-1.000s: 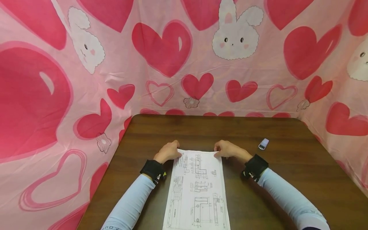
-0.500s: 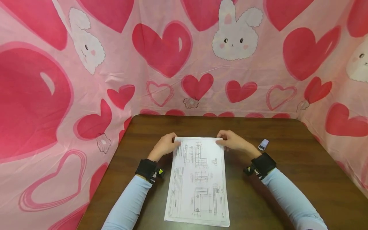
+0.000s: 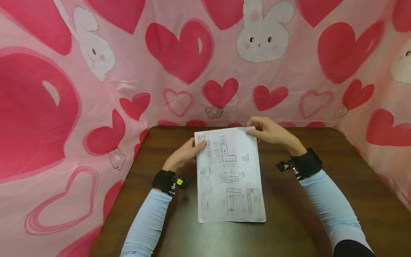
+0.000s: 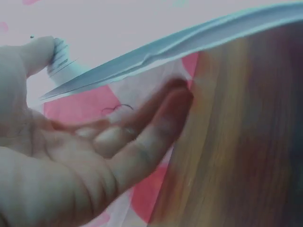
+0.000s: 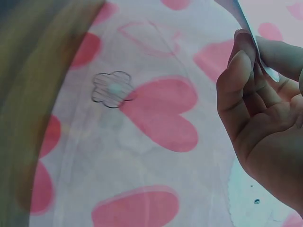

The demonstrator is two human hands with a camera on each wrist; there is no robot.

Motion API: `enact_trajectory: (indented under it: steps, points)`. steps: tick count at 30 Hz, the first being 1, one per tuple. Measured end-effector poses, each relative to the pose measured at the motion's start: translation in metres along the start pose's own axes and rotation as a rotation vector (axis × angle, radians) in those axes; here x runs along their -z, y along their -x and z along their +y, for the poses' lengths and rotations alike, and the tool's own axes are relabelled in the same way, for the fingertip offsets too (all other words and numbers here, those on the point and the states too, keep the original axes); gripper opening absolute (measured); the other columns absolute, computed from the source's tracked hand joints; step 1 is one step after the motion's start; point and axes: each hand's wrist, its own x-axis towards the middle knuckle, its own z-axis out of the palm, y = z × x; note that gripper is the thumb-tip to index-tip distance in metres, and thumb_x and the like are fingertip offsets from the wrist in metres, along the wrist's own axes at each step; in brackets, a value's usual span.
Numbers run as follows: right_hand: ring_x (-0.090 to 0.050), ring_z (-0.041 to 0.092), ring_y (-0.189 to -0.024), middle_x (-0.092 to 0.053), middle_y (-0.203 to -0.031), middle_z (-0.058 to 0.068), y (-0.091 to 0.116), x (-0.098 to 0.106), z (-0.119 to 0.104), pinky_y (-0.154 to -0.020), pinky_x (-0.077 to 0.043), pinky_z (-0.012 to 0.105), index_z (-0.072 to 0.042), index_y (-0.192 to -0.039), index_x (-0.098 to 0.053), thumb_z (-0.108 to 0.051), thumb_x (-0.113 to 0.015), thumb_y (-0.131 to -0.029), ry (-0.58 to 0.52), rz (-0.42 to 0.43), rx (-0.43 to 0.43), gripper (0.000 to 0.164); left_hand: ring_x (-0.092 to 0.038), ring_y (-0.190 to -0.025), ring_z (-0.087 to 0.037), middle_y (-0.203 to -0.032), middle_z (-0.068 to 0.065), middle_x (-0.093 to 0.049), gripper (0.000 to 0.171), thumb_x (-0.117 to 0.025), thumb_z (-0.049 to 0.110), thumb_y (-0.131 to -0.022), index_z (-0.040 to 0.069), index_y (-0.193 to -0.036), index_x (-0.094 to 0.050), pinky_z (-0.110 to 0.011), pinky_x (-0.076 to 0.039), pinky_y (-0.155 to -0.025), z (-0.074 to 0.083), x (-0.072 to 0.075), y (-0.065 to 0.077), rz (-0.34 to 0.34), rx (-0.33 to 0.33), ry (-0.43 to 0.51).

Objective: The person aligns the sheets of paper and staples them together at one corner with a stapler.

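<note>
- Papers about mid-table, top end lifted clear of the table; can't tell from here if the bottom edge touches the wood
- L hand on the papers' upper L edge: thumb on the top face, fingers underneath, holding the papers btwn them; up close the lower fingers hang loose, apart from the underside & a bit blurred
- R hand at the top R corner, farther from the person than L: narrow pinch, corner btwn thumb & curled fingers
- Top sheet shows line drawings, some L-shaped, w/ small print down the L side, too tiny to read
- More than 1 sheet, edges slightly out of line at the bottom
- Black strap on each wrist, L strap & R strap, both w/ a small gadget, yellow patch on the L one
- Pale blue sleeves on both arms
- Pink cloth behind the table, hearts & bunnies
</note>
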Motion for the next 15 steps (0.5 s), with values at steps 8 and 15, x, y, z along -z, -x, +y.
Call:
enact_trajectory:
  steps: [8, 15]
  points:
    - [-0.06, 0.022, -0.066, -0.066, -0.088, 0.011, 0.001, 0.019, -0.019, -0.058, -0.051, 0.028, -0.005, -0.104, -0.059, -0.013, -0.065, -0.094, 0.002, 0.095, 0.004, 0.014, -0.072, -0.092, -0.026, -0.113, -0.016, -0.069, 0.032, -0.055, 0.026, -0.1, 0.011, -0.129, -0.057, -0.036, -0.057, -0.079, 0.029, -0.002, 0.011, 0.024, -0.271, 0.017]
    - [-0.059, 0.015, -0.064, -0.067, -0.083, -0.001, 0.01, 0.031, -0.043, -0.054, -0.047, 0.02, -0.001, -0.104, -0.061, -0.008, -0.065, -0.093, -0.03, 0.343, 0.11, 0.013, -0.073, -0.086, -0.025, -0.108, -0.017, -0.071, 0.028, -0.06, 0.019, -0.098, 0.005, -0.122, -0.062, -0.036, -0.059, -0.072, 0.078, -0.007, 0.035, 0.255, -0.567, -0.243]
